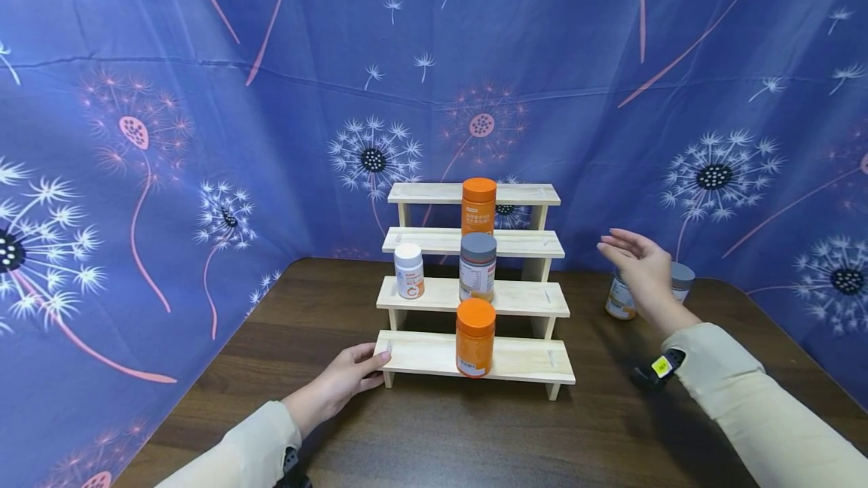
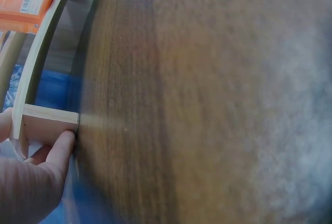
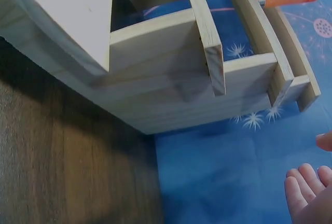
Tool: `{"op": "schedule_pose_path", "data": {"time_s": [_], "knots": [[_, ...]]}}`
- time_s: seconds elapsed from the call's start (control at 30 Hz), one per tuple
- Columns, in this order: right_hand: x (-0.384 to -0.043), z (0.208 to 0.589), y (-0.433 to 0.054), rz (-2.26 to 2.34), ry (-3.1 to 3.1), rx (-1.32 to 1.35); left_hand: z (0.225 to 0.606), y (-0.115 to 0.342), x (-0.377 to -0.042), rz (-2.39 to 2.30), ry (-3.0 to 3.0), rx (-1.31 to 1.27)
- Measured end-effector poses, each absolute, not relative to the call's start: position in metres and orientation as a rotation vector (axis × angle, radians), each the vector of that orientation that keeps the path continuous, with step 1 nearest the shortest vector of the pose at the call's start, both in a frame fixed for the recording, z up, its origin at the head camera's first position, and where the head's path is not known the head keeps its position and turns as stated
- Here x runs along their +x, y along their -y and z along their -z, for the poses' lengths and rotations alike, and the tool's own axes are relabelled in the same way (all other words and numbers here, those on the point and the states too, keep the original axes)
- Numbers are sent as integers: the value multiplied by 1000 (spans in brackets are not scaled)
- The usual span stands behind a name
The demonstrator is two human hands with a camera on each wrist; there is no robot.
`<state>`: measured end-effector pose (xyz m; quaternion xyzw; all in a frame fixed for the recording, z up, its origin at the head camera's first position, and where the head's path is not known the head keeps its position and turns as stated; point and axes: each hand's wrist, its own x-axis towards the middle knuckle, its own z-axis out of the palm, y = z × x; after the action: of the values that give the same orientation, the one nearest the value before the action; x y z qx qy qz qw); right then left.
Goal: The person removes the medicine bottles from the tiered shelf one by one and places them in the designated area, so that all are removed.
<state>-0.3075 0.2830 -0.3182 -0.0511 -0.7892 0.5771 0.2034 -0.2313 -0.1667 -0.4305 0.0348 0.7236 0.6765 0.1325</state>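
A stepped wooden display stand [image 1: 420, 352] with several tiers stands on the table. My left hand [image 1: 346, 382] grips the left end of its lowest tier. In the left wrist view, a finger of the left hand [image 2: 39, 177] touches the short leg [image 2: 49, 123]. My right hand [image 1: 640, 273] hovers empty to the right of the stand, fingers loosely bent, in front of a jar [image 1: 620, 300] and a grey-lidded jar [image 1: 682, 279]. An orange jar [image 1: 475, 339] is on the lowest tier. One tier up are a white bottle [image 1: 410, 271] and a grey-lidded jar [image 1: 478, 268]; higher sits another orange jar [image 1: 478, 207].
The dark wooden table [image 1: 475, 443] extends around the stand. Behind it hangs a blue cloth [image 1: 285, 141] printed with dandelions, which also runs along both sides of the table.
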Motion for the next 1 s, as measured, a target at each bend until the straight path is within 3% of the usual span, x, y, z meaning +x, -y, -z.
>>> {"op": "schedule_pose_path", "data": {"time_s": [1.0], "knots": [[-312,291,-235,-1554,2294,-14,429,166,-232,-1961,-2101,96]]}}
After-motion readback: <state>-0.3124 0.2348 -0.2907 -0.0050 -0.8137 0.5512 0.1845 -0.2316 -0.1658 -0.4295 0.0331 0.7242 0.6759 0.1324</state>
